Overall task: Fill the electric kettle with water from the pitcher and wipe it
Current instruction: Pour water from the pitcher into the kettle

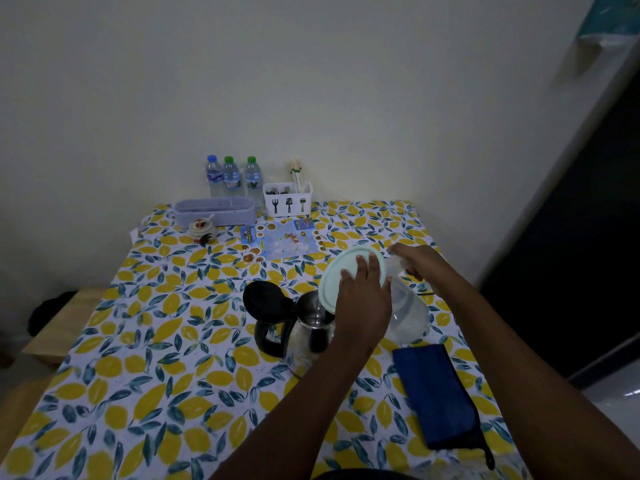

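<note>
A steel electric kettle [308, 334] with a black handle stands mid-table, its black lid [265, 299] flipped open to the left. Over its mouth a clear plastic pitcher [407, 313] is tipped on its side, water pooled in its lower wall. My left hand [362, 299] presses flat on the pitcher's pale round lid [341, 275], which faces the kettle. My right hand [420, 263] grips the pitcher from behind, near its handle. A folded dark blue cloth [438, 393] lies on the table to the right of the kettle.
The table [173, 358] wears a lemon-print cover. At the back stand three water bottles [232, 178], a white cutlery holder [287, 199], a lilac tray [214, 211], a small jar [201, 230] and a printed menu card [280, 240]. A wooden bench [59, 327] sits to the left.
</note>
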Demonstrator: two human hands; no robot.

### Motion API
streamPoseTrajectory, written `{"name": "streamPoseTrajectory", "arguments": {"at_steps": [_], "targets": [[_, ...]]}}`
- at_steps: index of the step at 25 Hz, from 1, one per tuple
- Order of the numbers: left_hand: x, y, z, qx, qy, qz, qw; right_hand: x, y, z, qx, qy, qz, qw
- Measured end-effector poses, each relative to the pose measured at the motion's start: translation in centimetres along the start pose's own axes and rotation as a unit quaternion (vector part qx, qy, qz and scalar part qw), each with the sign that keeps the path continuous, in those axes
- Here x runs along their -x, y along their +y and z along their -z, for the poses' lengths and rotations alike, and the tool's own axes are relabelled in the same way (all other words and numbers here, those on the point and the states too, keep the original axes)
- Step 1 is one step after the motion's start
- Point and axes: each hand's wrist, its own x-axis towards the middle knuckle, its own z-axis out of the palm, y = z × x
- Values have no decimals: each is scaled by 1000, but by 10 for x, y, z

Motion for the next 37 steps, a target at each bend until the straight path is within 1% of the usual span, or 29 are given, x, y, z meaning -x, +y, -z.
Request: {"name": "streamPoseTrajectory", "arguments": {"at_steps": [2,3,4,5,7,8,9,10,11,13,15,17,21,23,25,28,31,32,34,37], "targets": [[1,-1,-2,-21,21,2,1000,1,0,0,4,-2,1,1000],[2,-1,-2,-12,-8,4,1000,1,0,0,4,-4,4,1000],[1,-1,-2,-4,-67,5,998,1,0,0,3,-6,7,1000],[1,0,0,22,-95,13,995,1,1,0,1,-8,10,1000],[1,0,-1,12,-65,22,998,1,2,0,-4,-10,12,1000],[3,-2,-3,-15,-49,16,999,1,3,0,-6,-11,13,1000],[4,-3,-2,-5,-45,19,999,1,3,0,-7,-11,12,1000],[4,-4,-3,13,-46,-2,999,1,3,0,-8,-11,10,1000],[4,-3,-1,38,-67,-26,997,0,3,0,-8,-11,7,1000],[4,-3,0,38,-51,-56,996,0,4,0,-9,-12,5,1000],[4,-4,-2,68,-12,-38,997,0,4,0,-8,-16,8,1000],[7,-4,-2,41,20,-17,999,1,4,0,-7,-17,12,1000],[6,-1,0,31,-18,18,999,1,3,-1,-9,-16,11,1000],[6,-3,-3,24,-32,13,999,2,3,-1,-7,-15,5,1000],[4,-4,-7,25,-64,6,998,2,2,-1,0,-13,-1,1000],[3,-6,-10,9,-65,13,998,2,3,-1,-1,-11,2,1000],[2,-5,-13,15,-17,-15,1000,1,7,0,-1,-11,-1,1000],[1,-5,-14,13,-15,-19,1000,0,8,0,-7,-12,-4,1000],[-1,-5,-17,-1,-50,-9,999,1,12,0,-25,-7,-12,1000],[-3,-4,-26,-49,-38,-36,997,1,24,4,-61,-3,-29,998]]}}
